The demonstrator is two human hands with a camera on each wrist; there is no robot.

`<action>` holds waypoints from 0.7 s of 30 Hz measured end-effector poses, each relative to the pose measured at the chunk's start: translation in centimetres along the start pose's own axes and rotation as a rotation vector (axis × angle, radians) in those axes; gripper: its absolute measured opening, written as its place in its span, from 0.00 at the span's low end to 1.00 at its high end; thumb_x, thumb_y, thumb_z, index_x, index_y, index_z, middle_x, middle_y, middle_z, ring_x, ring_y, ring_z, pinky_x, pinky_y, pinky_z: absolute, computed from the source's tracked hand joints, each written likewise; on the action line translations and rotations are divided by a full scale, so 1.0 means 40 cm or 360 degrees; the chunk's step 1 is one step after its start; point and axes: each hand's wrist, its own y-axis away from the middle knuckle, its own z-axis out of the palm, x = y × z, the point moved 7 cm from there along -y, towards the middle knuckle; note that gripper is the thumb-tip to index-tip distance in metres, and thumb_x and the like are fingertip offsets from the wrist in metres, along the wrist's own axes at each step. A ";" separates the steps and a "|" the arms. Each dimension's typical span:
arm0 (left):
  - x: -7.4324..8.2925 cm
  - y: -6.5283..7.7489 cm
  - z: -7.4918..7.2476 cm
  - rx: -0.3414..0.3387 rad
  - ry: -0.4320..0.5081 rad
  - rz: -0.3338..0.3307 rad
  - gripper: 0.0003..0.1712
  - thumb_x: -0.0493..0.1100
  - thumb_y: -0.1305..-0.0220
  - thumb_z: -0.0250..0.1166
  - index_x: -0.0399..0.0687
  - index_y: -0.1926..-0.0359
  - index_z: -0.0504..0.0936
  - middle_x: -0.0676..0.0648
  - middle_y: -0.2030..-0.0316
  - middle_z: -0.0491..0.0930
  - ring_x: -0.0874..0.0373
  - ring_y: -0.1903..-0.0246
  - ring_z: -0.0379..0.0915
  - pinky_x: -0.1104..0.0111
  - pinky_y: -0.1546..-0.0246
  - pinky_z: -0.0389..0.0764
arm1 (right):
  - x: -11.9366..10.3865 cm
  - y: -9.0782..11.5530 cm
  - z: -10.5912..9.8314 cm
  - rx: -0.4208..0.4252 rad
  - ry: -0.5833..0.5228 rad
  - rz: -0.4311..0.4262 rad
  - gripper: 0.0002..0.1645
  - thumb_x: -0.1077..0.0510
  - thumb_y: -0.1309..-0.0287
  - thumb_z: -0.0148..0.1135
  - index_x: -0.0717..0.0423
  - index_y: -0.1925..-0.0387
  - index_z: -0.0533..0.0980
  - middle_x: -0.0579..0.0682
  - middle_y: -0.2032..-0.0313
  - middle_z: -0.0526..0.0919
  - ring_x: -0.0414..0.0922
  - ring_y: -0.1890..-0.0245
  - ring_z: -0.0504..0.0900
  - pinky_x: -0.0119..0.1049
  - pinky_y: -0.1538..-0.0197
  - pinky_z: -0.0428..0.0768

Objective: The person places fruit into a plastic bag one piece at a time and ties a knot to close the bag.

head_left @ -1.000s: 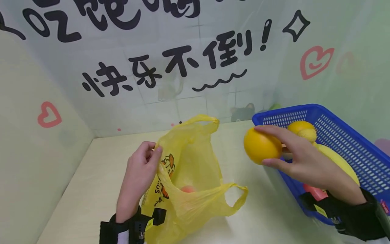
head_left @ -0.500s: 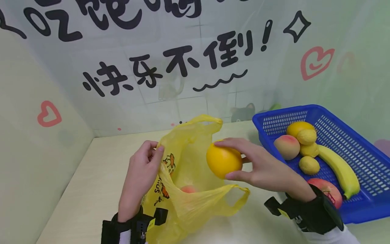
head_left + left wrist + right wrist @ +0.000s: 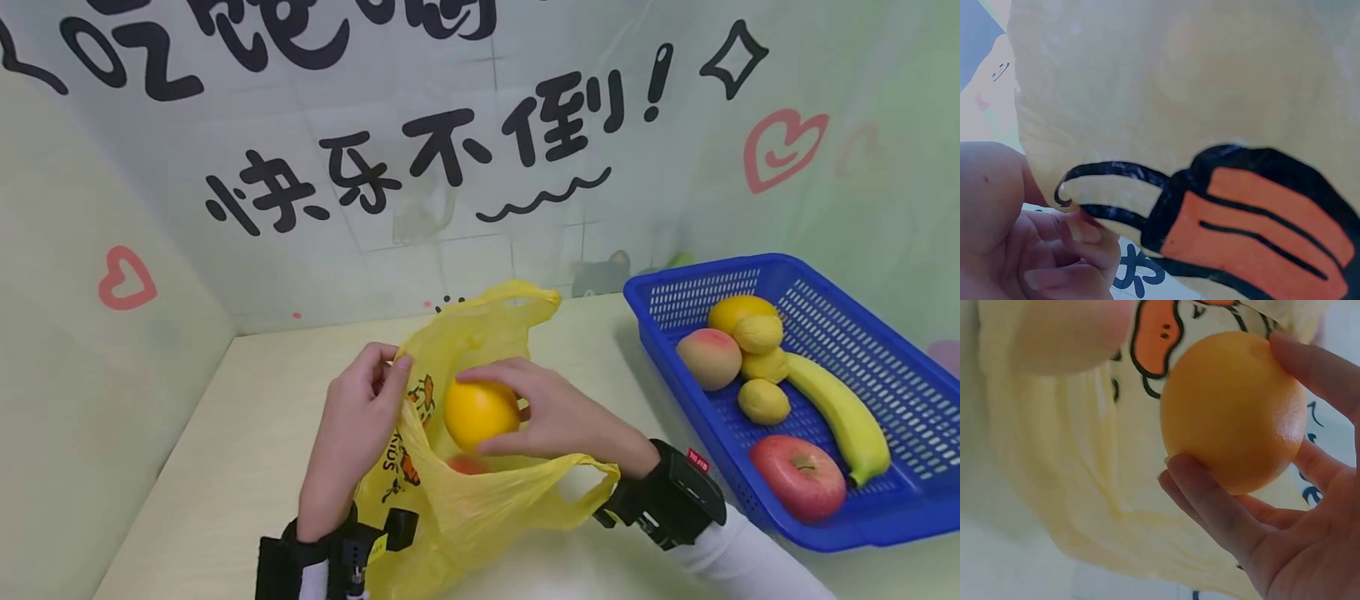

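Observation:
My left hand [image 3: 360,417] pinches the left rim of a yellow plastic bag [image 3: 480,517] between thumb and fingers, keeping its mouth spread. In the left wrist view the bag's printed side [image 3: 1247,212] fills most of the picture beside the fingers. An orange [image 3: 480,414] is gripped by my right hand [image 3: 543,408], thumb on one side and fingers on the other, within the bag's mouth. Below it, partly hidden by the bag's front, a pinkish round fruit [image 3: 468,464] lies inside. The right wrist view shows the orange [image 3: 1232,412] against the bag's inner side.
To the right stands a blue plastic basket [image 3: 892,521]. It holds a peach [image 3: 708,358], a banana [image 3: 840,417], an apple [image 3: 798,477], a yellow-orange fruit [image 3: 738,312] and several small yellow-brown fruits [image 3: 763,402]. A printed wall [image 3: 360,275] rises behind the table [image 3: 247,417].
My right hand has carried the orange leftward from beside the basket into the bag's mouth. The left hand keeps its hold on the rim, shifted slightly right.

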 end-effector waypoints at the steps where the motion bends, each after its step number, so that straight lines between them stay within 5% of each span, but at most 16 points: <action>1: 0.000 0.000 0.000 0.0002 -0.0002 0.0003 0.10 0.45 0.26 0.54 0.44 0.54 0.77 0.46 0.77 0.70 0.55 0.77 0.67 0.72 0.74 0.70 | 0.001 -0.005 0.007 0.0001 0.0023 -0.0008 0.40 0.49 0.49 0.75 0.46 0.34 0.71 0.54 0.39 0.74 0.50 0.44 0.75 0.31 0.54 0.82; 9: 0.003 0.000 0.002 -0.0025 -0.0006 -0.0002 0.12 0.46 0.26 0.54 0.44 0.53 0.77 0.45 0.75 0.71 0.55 0.76 0.67 0.72 0.74 0.72 | 0.018 -0.039 0.071 -0.0067 0.0040 0.0108 0.39 0.45 0.49 0.73 0.39 0.34 0.71 0.48 0.38 0.74 0.47 0.40 0.71 0.45 0.44 0.76; 21: -0.003 0.000 -0.009 -0.0027 -0.0033 -0.0005 0.12 0.46 0.25 0.54 0.44 0.52 0.76 0.47 0.75 0.68 0.56 0.77 0.65 0.72 0.74 0.69 | 0.044 -0.085 0.112 -0.0149 0.0077 0.0241 0.39 0.44 0.47 0.70 0.32 0.33 0.69 0.43 0.40 0.76 0.43 0.45 0.74 0.40 0.47 0.75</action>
